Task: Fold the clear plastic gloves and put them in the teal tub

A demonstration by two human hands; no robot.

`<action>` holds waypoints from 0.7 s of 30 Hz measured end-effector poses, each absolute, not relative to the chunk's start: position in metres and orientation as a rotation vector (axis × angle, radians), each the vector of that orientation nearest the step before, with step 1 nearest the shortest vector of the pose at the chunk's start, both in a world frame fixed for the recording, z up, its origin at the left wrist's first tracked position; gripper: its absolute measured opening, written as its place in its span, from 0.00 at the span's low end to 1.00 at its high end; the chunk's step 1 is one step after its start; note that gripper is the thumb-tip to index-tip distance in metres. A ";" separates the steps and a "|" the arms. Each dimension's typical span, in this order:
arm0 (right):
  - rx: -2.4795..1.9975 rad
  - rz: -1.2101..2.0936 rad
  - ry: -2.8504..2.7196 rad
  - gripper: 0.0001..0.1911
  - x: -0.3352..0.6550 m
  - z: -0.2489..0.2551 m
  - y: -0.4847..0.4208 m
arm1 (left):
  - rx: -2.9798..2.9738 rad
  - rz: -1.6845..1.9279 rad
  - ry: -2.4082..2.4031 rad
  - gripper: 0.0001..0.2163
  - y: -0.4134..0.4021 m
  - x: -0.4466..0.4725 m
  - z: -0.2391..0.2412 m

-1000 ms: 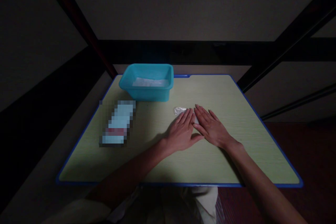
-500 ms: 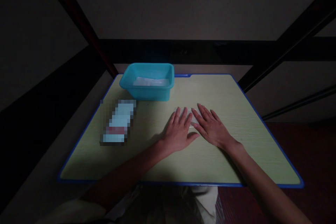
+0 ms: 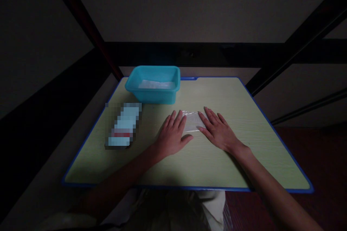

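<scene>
A flat, clear plastic sheet or bag point(image 3: 192, 122) lies on the table between my two hands. At its left edge rests my left hand point(image 3: 172, 135), palm down, fingers stretched out. My right hand point(image 3: 218, 130) lies flat with its fingers spread over the plastic's right end, covering part of it. Neither hand grasps anything. Whether the plastic is a bag or a single sheet, I cannot tell.
A turquoise plastic basket point(image 3: 154, 96) stands at the table's back left, with whitish, flat material point(image 3: 156, 85) inside. In front of it lies a pixelated, phone-like object point(image 3: 124, 124). The pale table point(image 3: 230, 166) has a blue rim; a wall rises behind it.
My left hand has slid left across the plastic, uncovering more of its middle. My right hand stays in place. The view has shifted very slightly.
</scene>
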State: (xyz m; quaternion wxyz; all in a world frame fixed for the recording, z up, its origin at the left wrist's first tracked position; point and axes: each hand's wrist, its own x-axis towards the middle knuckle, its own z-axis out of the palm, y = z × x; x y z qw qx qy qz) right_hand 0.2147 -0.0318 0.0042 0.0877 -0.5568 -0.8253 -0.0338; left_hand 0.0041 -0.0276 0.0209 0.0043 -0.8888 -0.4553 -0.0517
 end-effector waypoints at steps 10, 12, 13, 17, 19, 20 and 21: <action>-1.709 -0.144 -2.488 0.32 0.214 0.004 -0.032 | -2.762 -0.204 -1.478 0.34 -0.026 -0.005 0.016; -1.717 -0.141 -2.486 0.32 0.213 0.006 -0.033 | -2.748 -0.249 -1.503 0.34 -0.025 -0.009 0.014; -1.721 -0.136 -2.485 0.32 0.212 0.007 -0.033 | -2.746 -0.270 -1.515 0.34 -0.025 -0.010 0.014; -1.727 -0.059 -2.470 0.34 0.211 0.010 -0.034 | -2.777 -0.360 -1.557 0.33 -0.024 -0.013 0.013; -1.691 0.030 -2.448 0.34 0.214 0.012 -0.033 | -2.796 -0.453 -1.585 0.31 -0.023 -0.013 0.013; -1.658 0.086 -2.426 0.34 0.217 0.014 -0.031 | -2.798 -0.519 -1.607 0.30 -0.022 -0.013 0.013; -1.619 0.147 -2.397 0.33 0.221 0.016 -0.028 | -2.795 -0.596 -1.634 0.29 -0.021 -0.013 0.012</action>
